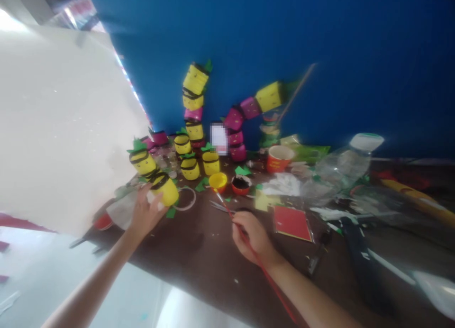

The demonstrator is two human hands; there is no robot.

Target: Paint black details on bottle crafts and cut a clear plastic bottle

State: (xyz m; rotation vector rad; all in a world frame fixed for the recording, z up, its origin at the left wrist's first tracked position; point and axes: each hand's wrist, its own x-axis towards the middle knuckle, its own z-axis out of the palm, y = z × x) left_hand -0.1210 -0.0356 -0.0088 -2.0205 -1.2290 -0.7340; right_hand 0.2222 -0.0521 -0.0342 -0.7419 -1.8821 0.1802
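Note:
My left hand (pixel 146 210) is closed around a yellow-painted cup (pixel 166 190) with a black rim, at the left of the table. Touching or just behind that cup is another yellow cup (pixel 142 162) topped with green paper leaves; whether the two are joined I cannot tell. In my right hand (pixel 253 235) is a long red paintbrush (pixel 265 268), gripped near its front. Its tip reaches the edge of a small cup of yellow paint (pixel 218 181). Beside that stands a small red cup of black paint (pixel 241 183). Scissors (pixel 222 206) lie behind my right hand.
Stacks of yellow cups (pixel 194 100) and magenta cups (pixel 235 137) lean against the blue wall (pixel 249 34). Rightward are a red paper cup (pixel 279 158), a red square packet (pixel 292 222), a clear plastic bottle (pixel 343 164) and a dark-handled tool (pixel 359 252). A clear ring (pixel 185 198) lies near my left hand.

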